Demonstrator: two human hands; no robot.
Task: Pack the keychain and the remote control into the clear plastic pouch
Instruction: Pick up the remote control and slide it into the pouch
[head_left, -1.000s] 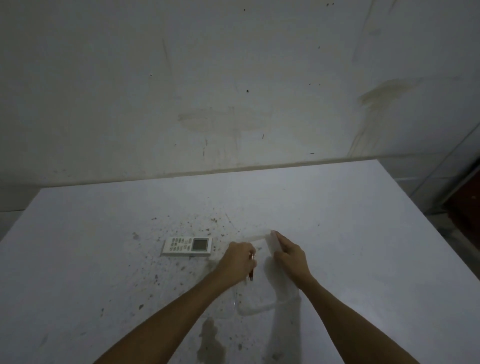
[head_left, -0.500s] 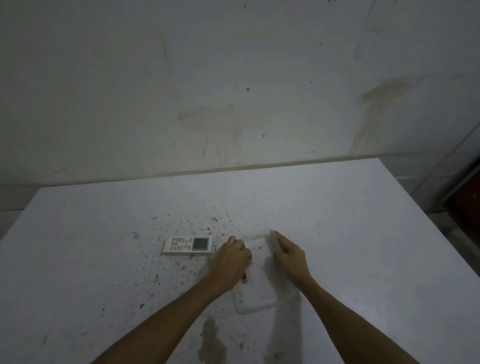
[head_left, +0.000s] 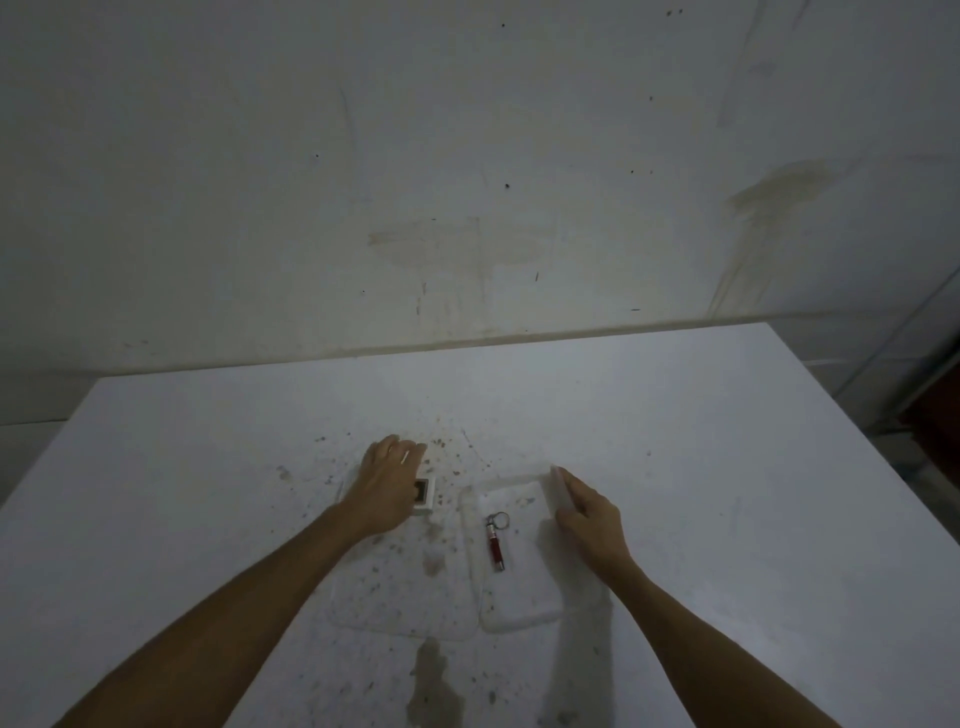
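Mid-counter (head_left: 675, 441), the left hand (head_left: 387, 486) covers the remote control (head_left: 425, 493), grip curled over it. The right hand (head_left: 589, 519) pinches the clear plastic pouch (head_left: 519, 587) edge; the keychain (head_left: 496, 543) lies inside. Brown specks (head_left: 441, 457) surround them.

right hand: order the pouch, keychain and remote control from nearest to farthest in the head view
From the right hand:
1. Clear plastic pouch, its mouth flap pinched in that hand.
2. Keychain, just left, inside the pouch.
3. Remote control, farther left under the left hand.
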